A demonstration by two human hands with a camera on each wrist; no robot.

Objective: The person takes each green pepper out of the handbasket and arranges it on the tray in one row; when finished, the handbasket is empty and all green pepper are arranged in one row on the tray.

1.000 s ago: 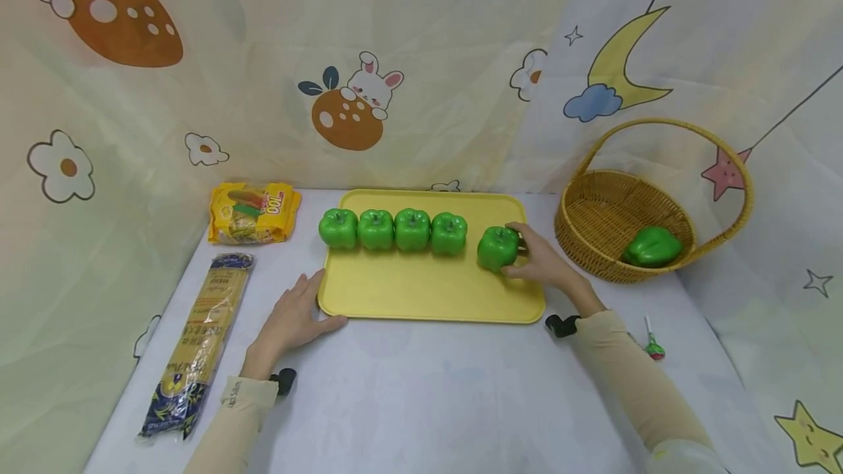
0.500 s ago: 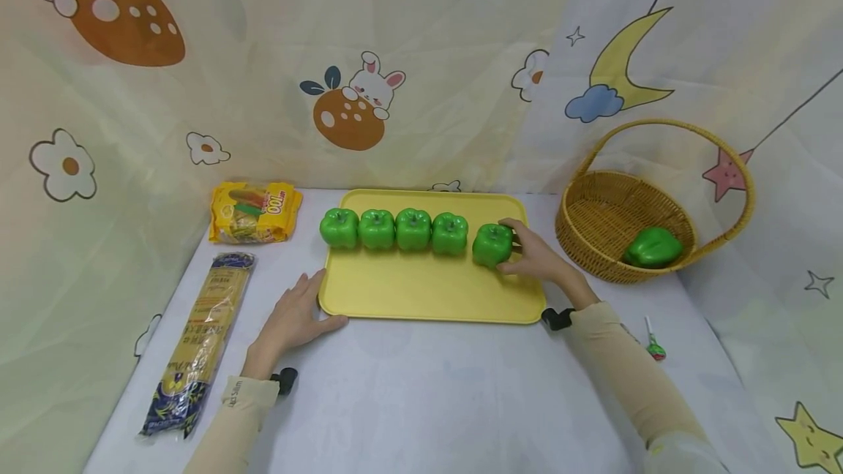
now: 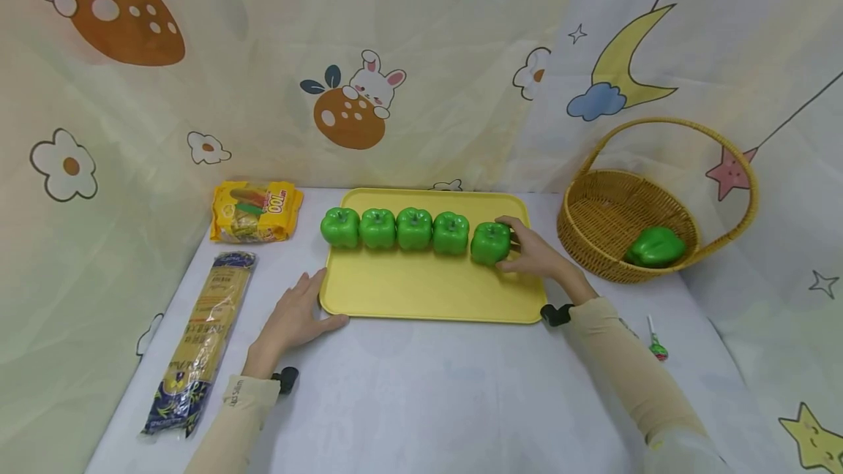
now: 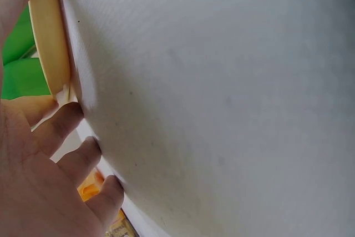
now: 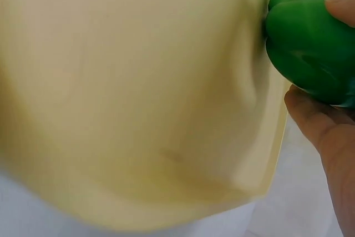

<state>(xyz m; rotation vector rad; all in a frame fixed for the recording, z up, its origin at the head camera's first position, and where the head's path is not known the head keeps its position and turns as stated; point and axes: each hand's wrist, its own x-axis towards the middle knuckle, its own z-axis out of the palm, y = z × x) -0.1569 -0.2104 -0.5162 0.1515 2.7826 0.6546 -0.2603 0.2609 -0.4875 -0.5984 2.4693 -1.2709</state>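
At the right part of the yellow tray, my right hand grips a green bell pepper between thumb and fingers. In the right wrist view the thumb lies on one side of that bell pepper and the fingers on the other. Several more green bell peppers stand in a row along the tray's back half, to the left of the held one. My left hand rests with its fingers spread at the tray's front left corner. The left wrist view shows its fingertips by the tray's rim.
A wicker basket with a tall handle stands at the right, one green bell pepper inside. A lollipop lies in front of it. On the left are a yellow food packet and a long pasta bag. A printed cloth hangs behind.
My right hand has moved the bell pepper a little leftward and back, closer to the row. The left hand has stayed at the tray's corner.
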